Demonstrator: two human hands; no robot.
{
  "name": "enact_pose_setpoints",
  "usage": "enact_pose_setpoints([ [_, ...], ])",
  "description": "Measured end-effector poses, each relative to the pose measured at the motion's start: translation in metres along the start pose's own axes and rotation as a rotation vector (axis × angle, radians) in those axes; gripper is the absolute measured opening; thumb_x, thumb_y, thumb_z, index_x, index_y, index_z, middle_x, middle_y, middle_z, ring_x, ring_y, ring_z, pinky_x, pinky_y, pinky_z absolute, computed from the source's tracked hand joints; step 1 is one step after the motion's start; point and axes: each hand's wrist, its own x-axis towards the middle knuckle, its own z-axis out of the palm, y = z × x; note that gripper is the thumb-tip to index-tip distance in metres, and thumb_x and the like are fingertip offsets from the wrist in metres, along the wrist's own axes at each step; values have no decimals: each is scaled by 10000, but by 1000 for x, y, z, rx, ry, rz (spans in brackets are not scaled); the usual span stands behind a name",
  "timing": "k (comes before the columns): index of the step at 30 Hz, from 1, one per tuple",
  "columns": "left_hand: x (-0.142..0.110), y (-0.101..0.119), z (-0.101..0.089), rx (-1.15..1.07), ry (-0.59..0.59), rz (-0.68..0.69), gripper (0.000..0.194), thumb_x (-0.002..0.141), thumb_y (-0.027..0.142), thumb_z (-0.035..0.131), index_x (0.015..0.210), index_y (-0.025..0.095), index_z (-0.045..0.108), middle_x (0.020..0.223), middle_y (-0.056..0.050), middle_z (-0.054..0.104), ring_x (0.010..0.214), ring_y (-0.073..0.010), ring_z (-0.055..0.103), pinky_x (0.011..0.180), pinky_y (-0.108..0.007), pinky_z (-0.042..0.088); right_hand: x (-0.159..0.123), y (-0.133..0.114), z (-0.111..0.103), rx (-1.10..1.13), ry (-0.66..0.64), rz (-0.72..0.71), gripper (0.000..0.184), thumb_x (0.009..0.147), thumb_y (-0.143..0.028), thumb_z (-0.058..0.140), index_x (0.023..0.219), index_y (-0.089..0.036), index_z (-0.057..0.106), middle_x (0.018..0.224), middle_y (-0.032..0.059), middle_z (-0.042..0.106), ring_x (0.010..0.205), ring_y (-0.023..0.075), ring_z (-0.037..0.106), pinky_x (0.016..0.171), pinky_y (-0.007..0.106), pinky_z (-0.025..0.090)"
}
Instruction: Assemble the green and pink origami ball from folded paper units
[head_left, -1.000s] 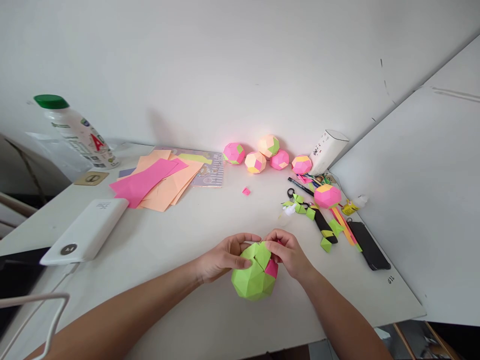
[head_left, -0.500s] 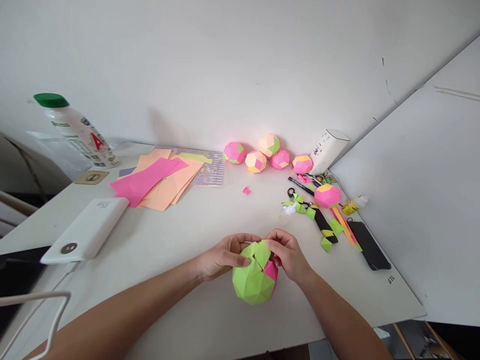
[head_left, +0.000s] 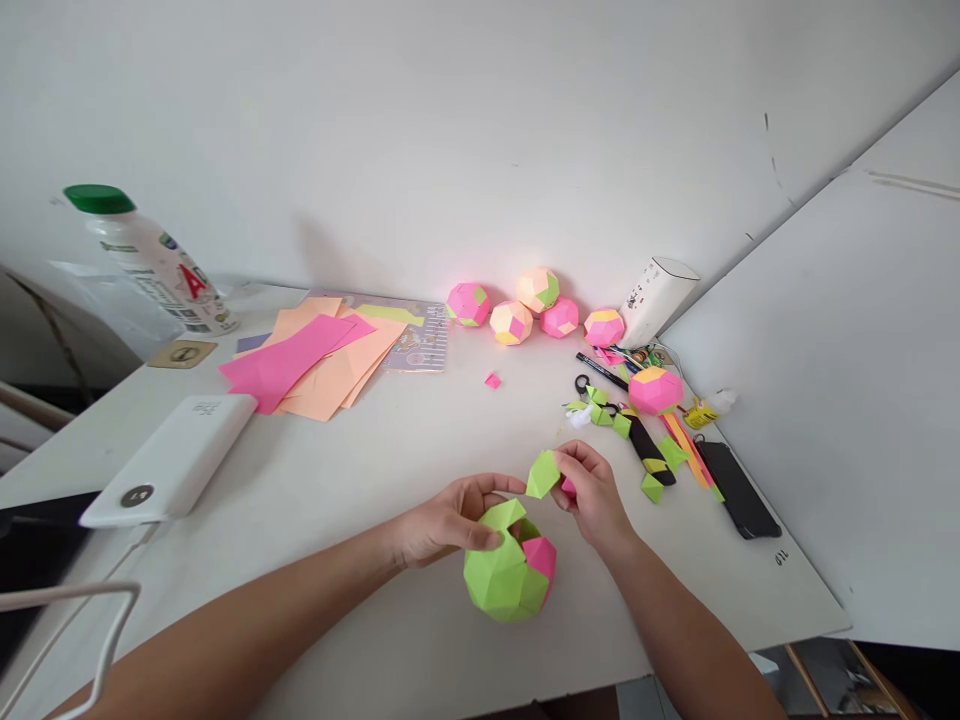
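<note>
A green paper ball (head_left: 504, 580) with one pink facet rests on the white table (head_left: 360, 480) near its front edge. My left hand (head_left: 442, 520) curls around the ball's top left and grips it. My right hand (head_left: 596, 495) is just above and right of the ball, pinching a small folded green paper piece (head_left: 541, 474) that is lifted clear of the ball. The ball shows a gap at its top where flaps stand open.
Several finished pink, peach and green paper balls (head_left: 525, 310) line the back wall. Pink and peach sheets (head_left: 322, 360) lie at the left beside a white power bank (head_left: 176, 455) and a bottle (head_left: 150, 262). Paper scraps, pens and a black case (head_left: 739, 490) sit at the right.
My right hand has pulled the green piece up and away from the top of the ball. The ball has dropped slightly toward me under my left hand.
</note>
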Motion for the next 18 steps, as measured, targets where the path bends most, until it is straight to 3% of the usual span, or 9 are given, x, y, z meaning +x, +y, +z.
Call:
enact_pose_setpoints([
  [3, 0, -1, -4, -4, -6, 17, 561, 601, 122, 806, 1112, 177, 584, 870, -48, 704, 803, -185, 665, 711, -280, 497, 2, 2, -2, -250, 124, -169, 231, 846, -376, 557, 698, -200, 532, 543, -54, 457, 444, 89, 406, 435, 228, 318],
  [6, 1, 0, -7, -7, 11, 33, 541, 599, 133, 813, 1093, 176, 597, 894, -54, 706, 854, -203, 662, 742, -301, 496, 3, 2, -2, -574, 225, -417, 192, 866, -346, 529, 786, -191, 610, 752, 41, 596, 694, 171, 552, 599, 288, 436],
  [9, 1, 1, -7, 2, 38, 46, 534, 609, 141, 808, 1099, 177, 599, 911, -58, 705, 854, -208, 662, 753, -318, 493, -2, -3, 0, -662, 180, -561, 153, 865, -303, 526, 811, -191, 615, 862, 77, 613, 774, 194, 570, 611, 297, 449],
  [11, 2, 1, -7, 12, 45, 62, 526, 627, 152, 797, 1112, 183, 595, 921, -60, 702, 855, -216, 662, 752, -328, 491, -9, -8, 3, -613, -4, -551, 160, 853, -285, 548, 728, -196, 590, 814, 55, 587, 694, 168, 551, 559, 279, 434],
  [14, 2, 3, -4, 28, 58, 101, 495, 655, 161, 779, 1113, 200, 595, 928, -52, 697, 860, -219, 663, 758, -334, 487, -20, -13, 7, -537, -248, -416, 127, 806, -286, 629, 713, -203, 602, 849, 44, 572, 659, 149, 538, 551, 274, 439],
  [18, 1, 4, 1, 63, 69, 177, 442, 682, 149, 762, 1089, 220, 604, 875, -18, 690, 822, -181, 653, 749, -305, 486, -28, -12, 11, -509, -307, -322, 91, 768, -279, 682, 731, -212, 634, 866, 45, 559, 714, 162, 553, 593, 280, 452],
])
